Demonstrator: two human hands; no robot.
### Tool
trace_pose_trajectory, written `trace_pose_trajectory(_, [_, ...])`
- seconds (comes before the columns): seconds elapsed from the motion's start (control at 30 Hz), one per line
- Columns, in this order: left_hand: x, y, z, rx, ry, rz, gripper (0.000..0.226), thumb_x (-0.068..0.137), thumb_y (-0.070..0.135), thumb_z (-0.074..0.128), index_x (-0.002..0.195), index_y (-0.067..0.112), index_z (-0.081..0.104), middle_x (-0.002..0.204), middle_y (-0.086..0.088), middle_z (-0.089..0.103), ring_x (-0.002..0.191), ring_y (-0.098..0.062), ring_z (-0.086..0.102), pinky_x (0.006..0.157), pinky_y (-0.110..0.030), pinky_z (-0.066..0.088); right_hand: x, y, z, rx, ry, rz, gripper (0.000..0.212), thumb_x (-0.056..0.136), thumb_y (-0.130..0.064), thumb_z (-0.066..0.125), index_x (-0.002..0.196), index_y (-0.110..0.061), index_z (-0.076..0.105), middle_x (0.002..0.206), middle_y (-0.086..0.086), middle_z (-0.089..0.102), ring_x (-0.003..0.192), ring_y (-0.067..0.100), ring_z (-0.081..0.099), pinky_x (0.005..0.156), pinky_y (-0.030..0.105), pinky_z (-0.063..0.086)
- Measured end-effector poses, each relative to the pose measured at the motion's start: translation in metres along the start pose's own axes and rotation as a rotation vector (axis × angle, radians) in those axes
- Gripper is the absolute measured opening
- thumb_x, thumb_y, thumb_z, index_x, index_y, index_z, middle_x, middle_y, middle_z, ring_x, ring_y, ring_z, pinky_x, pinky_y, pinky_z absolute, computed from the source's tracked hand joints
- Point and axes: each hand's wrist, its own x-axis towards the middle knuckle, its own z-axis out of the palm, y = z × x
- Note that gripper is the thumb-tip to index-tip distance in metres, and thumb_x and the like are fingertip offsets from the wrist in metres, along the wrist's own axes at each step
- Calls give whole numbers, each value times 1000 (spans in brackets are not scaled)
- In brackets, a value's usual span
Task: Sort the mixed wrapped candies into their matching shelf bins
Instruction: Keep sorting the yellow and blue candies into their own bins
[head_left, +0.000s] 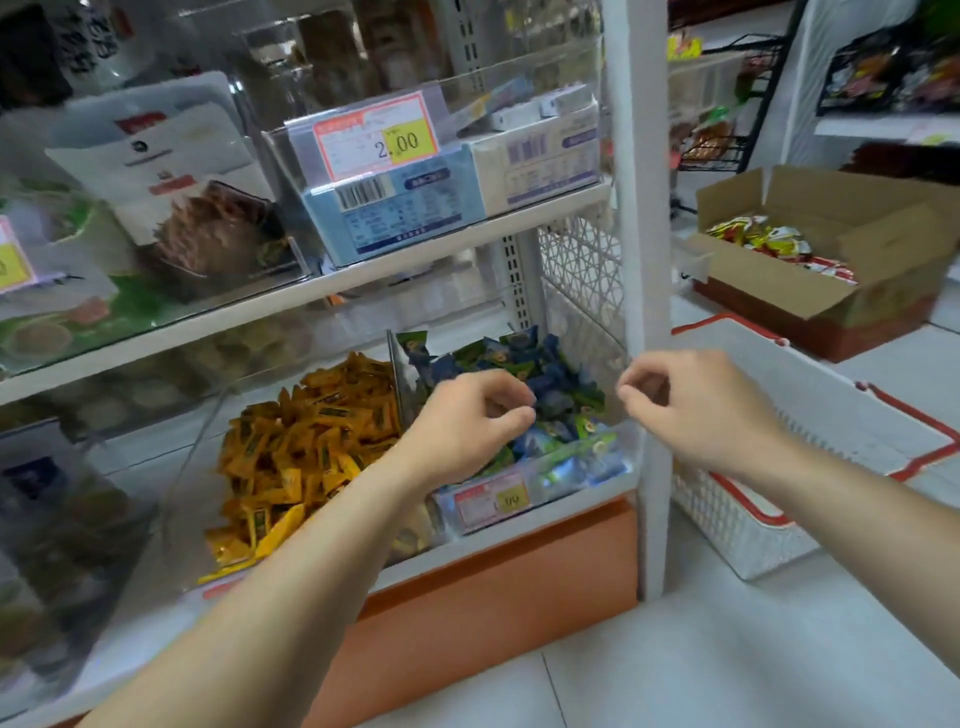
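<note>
Hovering left hand: curled over your blue-green candies, probably seeking strays; grasp unclear.
Right hand: curled alongside, likewise unclear.

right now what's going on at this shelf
A person is sorting wrapped candies. The left hand hovers, fingers curled, over the blue and green candies; the right hand is curled beside it, by the white post. Whether either holds a candy is unclear. Orange candies fill the neighbouring bin.
</note>
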Motion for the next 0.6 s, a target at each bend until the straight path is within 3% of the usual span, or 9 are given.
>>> trace_pose_trajectory(0.07, [24,13,27,-112,-100,-22,16,96,30,62,108,24,72,99,14,72,89,3,65,81,-18,54,-9,17,-6,-3,97,103,20,84,-42,70,72,-31,58,62,-14,61,62,4,57,53,29,44])
trace_pose_trajectory(0.13, [44,20,50,-217,-218,-109,21,99,26,58,113,19,71,107,5,73,98,-6,68,90,-26,53,-14,30,-4,21,134,210,31,80,-52,73,83,-29,51,76,-12,60,69,12,57,59,33,45])
trace_pose_trajectory(0.2, [61,20,69,-233,-365,-147,28,101,27,55,125,19,67,124,4,68,109,-7,62,91,-19,47,-13,38,3,49,96,307,59,76,-64,71,111,-24,46,110,-2,58,96,20,58,77,39,49])
trace_pose_trajectory(0.27, [73,14,79,-225,-493,-152,34,101,36,53,133,25,62,137,9,59,122,-5,54,95,-16,38,-9,40,10,117,11,374,98,72,-74,67,145,-21,28,145,7,43,127,27,48,99,44,43])
trace_pose_trajectory(0.3, [78,10,81,-202,-548,-154,37,101,43,51,133,29,62,140,12,56,126,-4,50,100,-19,34,-7,40,14,143,-26,384,109,71,-77,65,153,-22,18,155,8,33,137,29,40,106,46,39])
trace_pose_trajectory(0.4, [90,-5,84,-1,-602,-108,38,98,50,53,130,32,64,131,14,62,119,-5,56,102,-26,38,-2,39,25,122,-117,333,110,75,-76,61,157,-24,9,161,7,25,144,29,33,111,51,37])
trace_pose_trajectory(0.47, [94,-11,86,157,-612,-51,43,91,54,63,127,31,64,120,16,64,107,-8,59,90,-27,45,-2,39,31,85,-180,305,100,81,-72,59,155,-21,14,159,6,31,141,28,37,107,51,41])
trace_pose_trajectory(0.53, [96,-16,83,374,-598,20,41,83,58,69,117,36,64,106,19,60,93,-7,57,73,-24,43,-3,40,34,61,-214,311,93,83,-74,54,151,-20,21,154,6,39,136,27,44,101,51,47])
trace_pose_trajectory(0.6, [98,-21,72,598,-528,93,28,84,59,67,105,40,66,98,21,63,87,-7,58,71,-26,44,-4,43,33,20,-223,313,93,83,-77,50,151,-19,23,152,5,42,133,28,47,98,51,48])
